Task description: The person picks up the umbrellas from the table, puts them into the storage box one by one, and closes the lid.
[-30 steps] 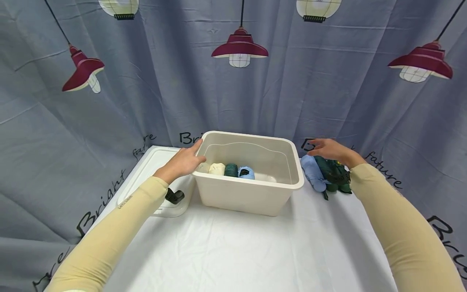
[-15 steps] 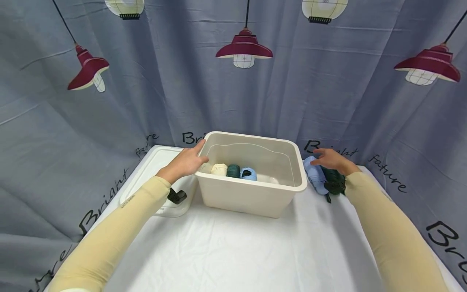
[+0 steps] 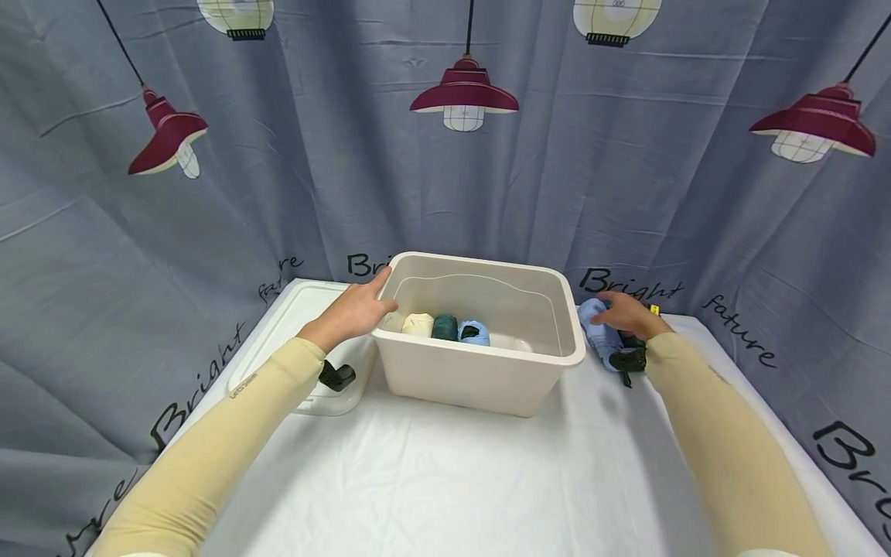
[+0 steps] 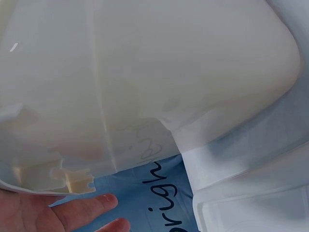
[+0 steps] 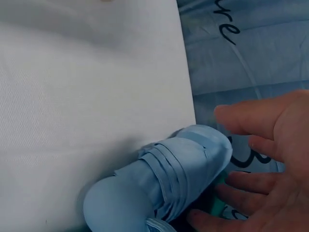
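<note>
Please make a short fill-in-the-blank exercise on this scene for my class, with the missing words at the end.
1. The left hand is at the rim of the bin, and in the head view the lid lies to the bin's ____.
2. Outside the bin, the right hand is near a bundle coloured light ____.
3. Inside the bin, a roll coloured dark ____ lies between the cream roll and the light blue roll.

Missing words: left; blue; green.

Storage bin: smooth plastic, low sheen. Lid: smooth moulded plastic. Light-blue roll: matt cloth, folded in bands. Tablecloth: matt woven fabric, faintly creased. Curtain: printed matt cloth, softly wrinkled. Sleeves: smooth matt cloth
</note>
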Available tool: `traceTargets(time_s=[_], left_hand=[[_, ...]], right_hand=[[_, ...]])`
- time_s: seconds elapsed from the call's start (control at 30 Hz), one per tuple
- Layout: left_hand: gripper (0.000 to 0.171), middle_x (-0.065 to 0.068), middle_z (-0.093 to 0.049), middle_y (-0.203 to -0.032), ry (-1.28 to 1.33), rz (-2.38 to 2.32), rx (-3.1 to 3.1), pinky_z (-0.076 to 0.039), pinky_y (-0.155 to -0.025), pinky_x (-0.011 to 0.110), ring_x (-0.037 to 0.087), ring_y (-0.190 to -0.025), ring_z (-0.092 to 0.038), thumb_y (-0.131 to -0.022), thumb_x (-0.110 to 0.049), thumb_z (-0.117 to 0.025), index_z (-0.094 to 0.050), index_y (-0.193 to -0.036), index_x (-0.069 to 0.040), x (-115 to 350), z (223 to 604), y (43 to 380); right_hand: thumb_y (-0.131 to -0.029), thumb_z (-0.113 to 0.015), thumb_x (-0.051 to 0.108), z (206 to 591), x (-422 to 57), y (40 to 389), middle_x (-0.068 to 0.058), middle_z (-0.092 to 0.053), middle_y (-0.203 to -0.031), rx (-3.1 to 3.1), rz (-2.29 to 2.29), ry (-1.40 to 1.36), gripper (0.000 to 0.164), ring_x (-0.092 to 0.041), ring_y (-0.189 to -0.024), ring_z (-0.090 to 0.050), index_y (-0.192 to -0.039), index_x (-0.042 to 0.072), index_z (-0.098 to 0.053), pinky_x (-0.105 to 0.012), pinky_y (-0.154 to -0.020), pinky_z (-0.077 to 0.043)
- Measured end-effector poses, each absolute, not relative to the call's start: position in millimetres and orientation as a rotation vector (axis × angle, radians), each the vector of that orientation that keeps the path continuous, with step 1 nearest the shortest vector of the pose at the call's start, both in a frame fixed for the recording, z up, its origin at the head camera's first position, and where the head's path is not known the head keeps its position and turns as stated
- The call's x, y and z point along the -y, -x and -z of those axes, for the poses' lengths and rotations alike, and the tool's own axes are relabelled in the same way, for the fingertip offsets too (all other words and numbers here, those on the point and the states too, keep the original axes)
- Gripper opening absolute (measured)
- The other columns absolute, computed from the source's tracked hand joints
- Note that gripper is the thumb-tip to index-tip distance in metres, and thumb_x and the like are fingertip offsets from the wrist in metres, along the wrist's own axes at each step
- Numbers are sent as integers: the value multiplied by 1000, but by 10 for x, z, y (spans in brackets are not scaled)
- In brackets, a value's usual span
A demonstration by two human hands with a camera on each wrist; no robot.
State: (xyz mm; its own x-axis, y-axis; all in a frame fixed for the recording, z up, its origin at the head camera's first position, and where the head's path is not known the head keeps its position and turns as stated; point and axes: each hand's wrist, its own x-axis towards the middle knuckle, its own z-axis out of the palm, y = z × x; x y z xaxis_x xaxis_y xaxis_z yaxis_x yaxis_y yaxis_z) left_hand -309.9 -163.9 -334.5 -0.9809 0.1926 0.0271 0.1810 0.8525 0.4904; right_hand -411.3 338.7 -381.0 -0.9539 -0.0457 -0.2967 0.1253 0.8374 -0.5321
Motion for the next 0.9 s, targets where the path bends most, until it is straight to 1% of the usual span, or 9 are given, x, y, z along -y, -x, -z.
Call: traceTargets(time_s=[0.23, 0.33, 0.4, 0.47, 0.53, 0.6, 0.7, 0.8, 0.9], left_hand=[[79, 26, -46, -151, -304, -791, -2996, -43, -103, 51, 31, -118, -57, -98, -42, -48, -10, -164, -21, 1636, 3333, 3085], [79, 27, -55, -142, -314, -782, -3018, -44, -100, 49, 31, -109, -59, -97, -42, -49, -13, -164, -19, 1635, 3323, 3083], [80, 28, -61, -130, -321, -780, -3033, -45, -97, 48, 31, -101, -59, -96, -41, -49, -14, -164, -17, 1636, 3315, 3081], [80, 27, -64, -123, -327, -783, -3042, -45, -94, 47, 31, -95, -58, -95, -41, -50, -16, -164, -17, 1636, 3313, 3083], [80, 27, -64, -125, -329, -783, -3037, -45, -94, 47, 30, -95, -58, -95, -41, -49, -15, -164, -17, 1639, 3320, 3089], [80, 26, -61, -131, -327, -785, -3032, -45, -96, 47, 30, -97, -58, -96, -41, -49, -15, -164, -17, 1641, 3324, 3089], [80, 27, -58, -137, -325, -785, -3022, -45, -97, 48, 31, -100, -59, -96, -41, -49, -14, -164, -17, 1643, 3338, 3093], [80, 27, -57, -139, -328, -786, -3019, -45, -97, 48, 30, -100, -59, -97, -41, -49, -13, -164, -17, 1643, 3348, 3098], [79, 27, -59, -135, -330, -785, -3019, -45, -96, 48, 30, -98, -58, -97, -42, -48, -13, -164, -18, 1643, 3351, 3108]], right_hand=[[-94, -63, 17, 3846, -3308, 4107, -35, -20, -158, -2770, 711, -67, 82, -53, -136, -37, -158, -5, -17, -62, -100, -46], [-93, -63, 15, 3838, -3249, 4104, -36, -23, -157, -2798, 654, -62, 81, -52, -133, -41, -157, -6, -19, -59, -95, -49], [-93, -64, 15, 3829, -3210, 4099, -36, -26, -155, -2810, 623, -61, 80, -51, -131, -43, -157, -6, -20, -56, -91, -51], [-92, -65, 15, 3825, -3180, 4091, -35, -29, -155, -2820, 598, -64, 80, -49, -129, -46, -156, -6, -22, -54, -87, -53], [-92, -65, 16, 3828, -3161, 4084, -36, -31, -153, -2829, 578, -61, 80, -48, -128, -47, -156, -7, -22, -53, -86, -53], [-91, -65, 16, 3834, -3143, 4075, -36, -33, -152, -2841, 570, -55, 80, -49, -128, -47, -155, -8, -23, -55, -87, -53], [-90, -65, 15, 3849, -3110, 4061, -37, -35, -150, -2866, 556, -27, 79, -51, -132, -44, -153, -11, -26, -59, -98, -47], [-89, -67, 15, 3864, -3081, 4059, -38, -37, -149, -2891, 540, -4, 78, -52, -136, -39, -151, -14, -29, -61, -107, -40], [-89, -69, 16, 3872, -3061, 4067, -39, -36, -148, -2916, 518, 17, 78, -54, -137, -35, -150, -15, -30, -63, -109, -36]])
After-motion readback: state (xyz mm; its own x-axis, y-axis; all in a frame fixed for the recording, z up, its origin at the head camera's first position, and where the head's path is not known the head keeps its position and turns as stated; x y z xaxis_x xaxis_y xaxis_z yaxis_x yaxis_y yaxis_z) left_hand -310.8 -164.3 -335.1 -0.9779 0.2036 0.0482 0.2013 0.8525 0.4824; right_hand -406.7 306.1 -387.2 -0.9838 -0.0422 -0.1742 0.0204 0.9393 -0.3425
